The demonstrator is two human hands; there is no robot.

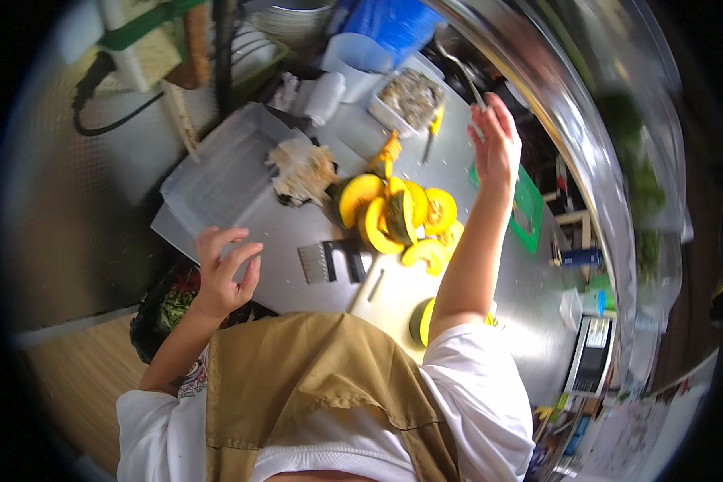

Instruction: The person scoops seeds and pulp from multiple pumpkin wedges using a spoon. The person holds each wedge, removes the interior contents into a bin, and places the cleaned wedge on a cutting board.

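Observation:
My right hand [498, 145] is raised at the upper right, its fingers pinched on the end of a slim metal utensil [467, 76]. The utensil's far end curves, but its exact kind is hard to make out. Over the left edge of the metal table, my left hand [223, 273] hangs with fingers apart and nothing in it. Between the hands lie several cut pumpkin pieces [373, 225], green-rinded with yellow-orange flesh. Another pumpkin piece [420, 321] rests on the pale cutting board [386, 293], partly hidden by my right arm.
A clear plastic tub [217, 181] and a crumpled bag [304, 171] lie at the left. Nearer is a black-framed tool [329, 263]. Behind stand a white container [410, 96] and a yellow-handled tool [434, 128]. A metal rim [570, 112] arches overhead at right, near a green board [528, 209].

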